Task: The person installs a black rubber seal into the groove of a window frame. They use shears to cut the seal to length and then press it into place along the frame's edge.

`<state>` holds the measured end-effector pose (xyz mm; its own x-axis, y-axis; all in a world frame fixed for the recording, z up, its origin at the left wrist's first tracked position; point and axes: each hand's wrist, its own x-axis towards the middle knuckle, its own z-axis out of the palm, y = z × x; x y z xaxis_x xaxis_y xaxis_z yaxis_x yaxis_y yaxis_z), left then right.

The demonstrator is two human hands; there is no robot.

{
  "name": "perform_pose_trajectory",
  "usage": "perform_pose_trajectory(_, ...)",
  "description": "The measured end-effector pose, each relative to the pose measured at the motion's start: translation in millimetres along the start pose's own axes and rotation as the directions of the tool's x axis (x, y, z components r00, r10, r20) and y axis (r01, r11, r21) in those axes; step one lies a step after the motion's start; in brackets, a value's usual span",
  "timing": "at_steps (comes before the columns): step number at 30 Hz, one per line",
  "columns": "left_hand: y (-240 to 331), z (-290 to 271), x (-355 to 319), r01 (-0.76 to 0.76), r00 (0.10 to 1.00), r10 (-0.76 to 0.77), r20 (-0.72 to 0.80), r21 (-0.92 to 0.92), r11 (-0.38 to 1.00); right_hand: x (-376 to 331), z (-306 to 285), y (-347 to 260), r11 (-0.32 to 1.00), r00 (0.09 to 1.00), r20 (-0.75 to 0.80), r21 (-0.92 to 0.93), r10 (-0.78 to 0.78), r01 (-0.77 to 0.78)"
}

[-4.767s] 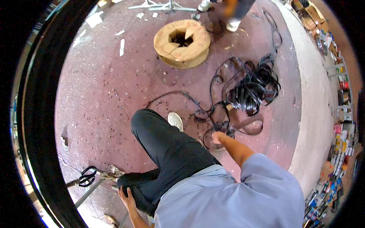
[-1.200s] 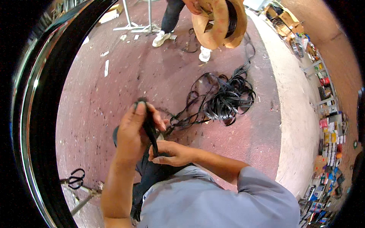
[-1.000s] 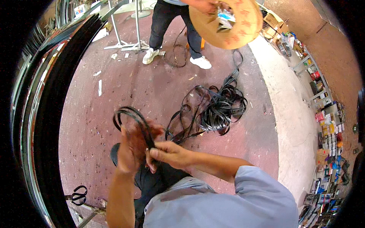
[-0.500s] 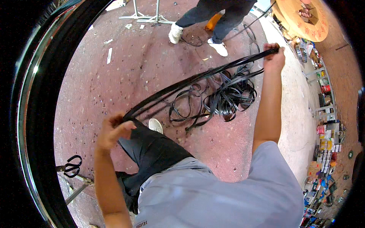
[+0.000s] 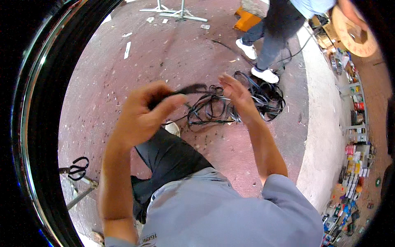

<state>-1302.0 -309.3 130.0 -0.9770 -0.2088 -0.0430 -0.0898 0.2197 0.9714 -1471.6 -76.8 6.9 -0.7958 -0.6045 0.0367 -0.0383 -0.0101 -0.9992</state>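
Note:
My left hand is closed around a bundle of black straps, flat and flexible, whose free part sticks out to the right and is smeared by motion. To the right, my right hand has its fingers stretched out and apart, with no strap gripped in it. It is in front of a tangled heap of black strapping, which lies in loose loops on the reddish floor. Whether the right fingers brush any loop, I cannot tell.
Beyond the heap stands another person in dark trousers and white shoes, near an orange box-like object. Black-handled scissors are at the lower left. A large wooden reel is at the upper right, and shelves of goods line the right.
My right hand let go of the stretched straps and came back left toward my left hand. My left hand rose, still gripping the bundle. The other person stepped right, closer to the heap.

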Motion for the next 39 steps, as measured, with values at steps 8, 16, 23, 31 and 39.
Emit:
perform_pose_trajectory(8,-41.4,13.9,1.6,0.138,0.972,-0.096,0.213,-0.193,0.971,28.8,19.7,-75.7,0.846,0.756,0.632,-0.486,0.168,0.218)
perform_pose_trajectory(16,-85.7,-21.6,-11.6,0.091,0.995,-0.061,0.083,-0.433,0.897,107.5,-132.0,-95.8,0.936,0.907,-0.334,-0.318,-0.257,0.148)
perform_pose_trajectory(23,-70.7,-62.6,-23.7,0.099,0.988,-0.127,-0.083,-0.282,0.954,113.8,-279.7,-100.4,0.949,0.614,-0.735,-0.134,-0.288,0.285)
perform_pose_trajectory(31,-38.9,-39.2,-12.3,0.015,1.0,-0.012,0.012,-0.326,0.945,27.2,-337.0,41.8,0.805,0.765,-0.57,-0.281,0.298,-0.523)
perform_pose_trajectory(39,-49.3,26.1,3.2,-0.03,0.963,0.112,0.247,-0.313,0.949,-4.6,18.4,-30.7,0.992,0.849,0.514,-0.041,0.123,-0.119)
